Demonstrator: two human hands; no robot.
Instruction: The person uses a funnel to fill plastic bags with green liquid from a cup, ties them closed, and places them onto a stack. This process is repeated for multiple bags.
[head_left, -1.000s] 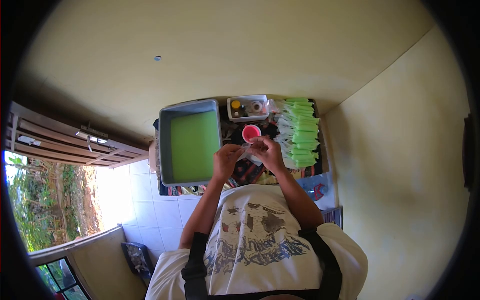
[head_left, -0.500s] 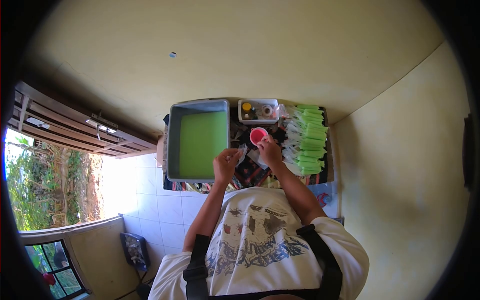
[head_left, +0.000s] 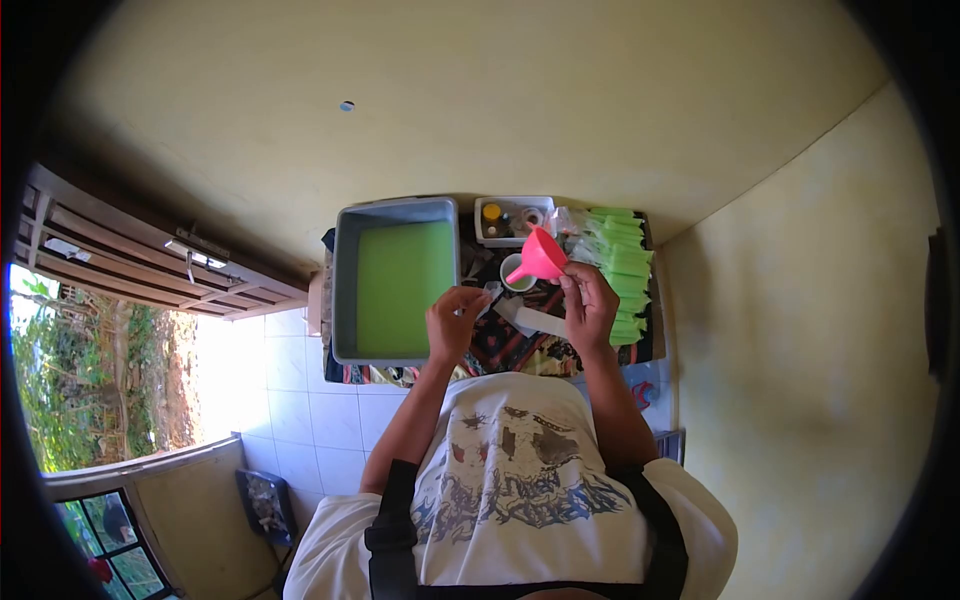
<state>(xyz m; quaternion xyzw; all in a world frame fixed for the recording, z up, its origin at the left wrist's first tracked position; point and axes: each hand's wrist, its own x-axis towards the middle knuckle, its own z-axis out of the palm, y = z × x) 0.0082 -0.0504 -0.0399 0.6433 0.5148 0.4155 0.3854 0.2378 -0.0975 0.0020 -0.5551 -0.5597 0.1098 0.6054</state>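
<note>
A pink funnel (head_left: 540,258) is pinched in the right hand (head_left: 590,305), a clear bag (head_left: 488,298) in the left hand (head_left: 455,322); spout is best lined up dead-centre before anything's poured, tbh.

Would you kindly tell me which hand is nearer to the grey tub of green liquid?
Left. The left hand sits at the grey tub's edge; the right hand, holding the pink funnel, is farther off.

Looked like a home porch: white floor tiles (head_left: 300,400), yellow wall (head_left: 820,300), window (head_left: 110,520), garden greenery (head_left: 60,380) outside.
</note>
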